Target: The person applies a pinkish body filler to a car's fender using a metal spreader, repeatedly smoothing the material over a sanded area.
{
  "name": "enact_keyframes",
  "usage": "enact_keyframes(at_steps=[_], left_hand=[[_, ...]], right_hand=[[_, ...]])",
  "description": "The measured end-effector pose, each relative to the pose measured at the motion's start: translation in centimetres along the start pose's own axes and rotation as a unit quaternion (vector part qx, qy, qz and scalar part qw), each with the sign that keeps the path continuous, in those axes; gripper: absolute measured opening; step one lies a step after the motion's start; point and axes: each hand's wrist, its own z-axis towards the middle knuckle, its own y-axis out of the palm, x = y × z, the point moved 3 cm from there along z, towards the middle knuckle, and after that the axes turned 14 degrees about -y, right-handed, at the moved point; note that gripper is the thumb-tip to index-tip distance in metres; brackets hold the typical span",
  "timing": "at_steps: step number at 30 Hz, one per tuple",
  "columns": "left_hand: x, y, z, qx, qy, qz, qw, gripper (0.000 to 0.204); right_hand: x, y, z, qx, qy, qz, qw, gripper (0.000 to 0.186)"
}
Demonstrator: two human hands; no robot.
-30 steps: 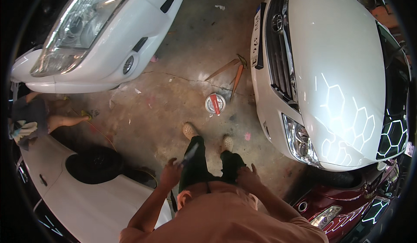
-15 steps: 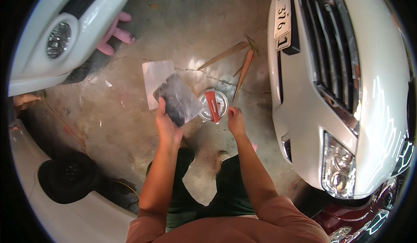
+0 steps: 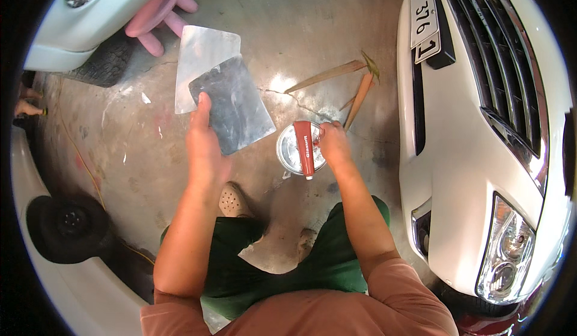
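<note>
My left hand (image 3: 203,140) is closed on the lower left edge of a dark grey flat sheet (image 3: 235,110), its thumb on top. A paler grey sheet (image 3: 201,53) lies partly behind the dark one and sticks out past its far edge; my fingers underneath are hidden. To the right is a round silver tin (image 3: 286,152) with a shiny top. A red-brown strip-shaped piece with white lettering (image 3: 303,146) lies across it. My right hand (image 3: 335,143) is closed at the tin's right rim, fingertips over the edge.
A white car front (image 3: 445,155) fills the right side. Another pale car (image 3: 60,35) is at upper left, with a pink stool (image 3: 157,17) beside it. Dry brown leaves (image 3: 336,74) lie beyond the tin. A black wheel-like disc (image 3: 66,228) and a yellow cord (image 3: 87,161) are at left.
My left hand has moved left and away from me with both sheets. My right hand has gone from beside the tin to its rim. The view has shifted, and the tin looks larger.
</note>
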Motion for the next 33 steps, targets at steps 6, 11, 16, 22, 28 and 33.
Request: enact_keyframes(at_steps=[6, 11, 16, 22, 28, 33], left_hand=[[0.5, -0.5, -4.5, -0.039, 0.039, -0.003, 0.998, 0.055], [-0.9, -1.6, -7.0, 0.004, 0.034, 0.005, 0.999, 0.046], [-2.4, -2.7, -8.0, 0.016, 0.023, 0.022, 0.999, 0.044], [-2.4, -1.6, -8.8, 0.007, 0.030, 0.036, 0.999, 0.045], [-2.7, -0.6, -8.9, -0.008, 0.043, 0.045, 0.998, 0.051], [-3.0, 0.6, -8.7, -0.032, 0.026, 0.035, 0.999, 0.053]], right_hand=[[1.8, 0.5, -0.5, 0.024, -0.002, 0.027, 0.999, 0.014], [2.4, 0.9, 0.0, 0.057, 0.015, 0.038, 0.998, 0.015], [3.3, 1.2, 0.4, 0.045, 0.002, 0.056, 0.997, 0.015], [2.1, -0.3, -0.2, 0.044, -0.012, 0.060, 0.997, 0.015], [1.2, -1.1, -0.9, 0.047, -0.018, 0.032, 0.998, 0.015], [3.6, 0.3, -0.3, 0.075, -0.100, 0.045, 0.991, 0.014]])
